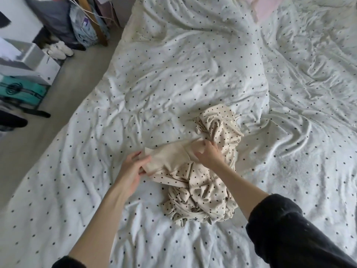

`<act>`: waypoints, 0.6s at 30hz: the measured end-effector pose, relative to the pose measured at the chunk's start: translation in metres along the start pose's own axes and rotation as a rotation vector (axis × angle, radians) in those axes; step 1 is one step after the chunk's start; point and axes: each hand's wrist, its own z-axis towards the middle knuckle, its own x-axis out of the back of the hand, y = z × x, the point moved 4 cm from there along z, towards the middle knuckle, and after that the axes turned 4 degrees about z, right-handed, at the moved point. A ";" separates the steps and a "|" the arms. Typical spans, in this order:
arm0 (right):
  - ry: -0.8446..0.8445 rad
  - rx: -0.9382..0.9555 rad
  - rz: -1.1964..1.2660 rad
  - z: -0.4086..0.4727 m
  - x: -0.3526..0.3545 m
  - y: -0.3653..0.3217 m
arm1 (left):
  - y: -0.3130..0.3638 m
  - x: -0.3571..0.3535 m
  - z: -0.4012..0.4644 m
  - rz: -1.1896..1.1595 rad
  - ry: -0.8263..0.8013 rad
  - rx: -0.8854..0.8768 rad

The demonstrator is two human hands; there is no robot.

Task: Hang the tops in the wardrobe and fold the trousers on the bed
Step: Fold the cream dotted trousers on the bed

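A wide bed [173, 78] under a white dotted duvet fills the view. Far left of the hands, boxes [29, 64] and shoes [60, 50] sit on the floor, well clear. The left hand [135, 169] pinches the plain end of the cream dotted garment [202, 182], likely to draw it straight. The right hand [209, 154] lies open, pressing the bunched middle. The remaining fabric lies crumpled just behind the right hand and obstructs flattening.
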 end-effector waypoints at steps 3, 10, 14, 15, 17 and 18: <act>-0.094 -0.088 0.229 0.002 -0.001 0.002 | 0.007 0.004 -0.003 -0.074 -0.032 0.007; 0.088 0.152 0.460 -0.032 0.076 -0.014 | 0.039 -0.001 -0.019 0.193 -0.117 -0.121; 0.186 0.262 0.604 -0.067 0.163 -0.015 | 0.093 -0.033 -0.048 0.318 -0.178 -0.374; 0.214 0.284 0.631 -0.076 0.183 -0.015 | 0.110 -0.044 -0.057 0.351 -0.175 -0.446; 0.296 0.328 0.679 -0.096 0.227 -0.013 | 0.146 -0.069 -0.077 0.411 -0.157 -0.593; 0.335 0.350 0.696 -0.106 0.247 -0.013 | 0.162 -0.081 -0.086 0.450 -0.143 -0.659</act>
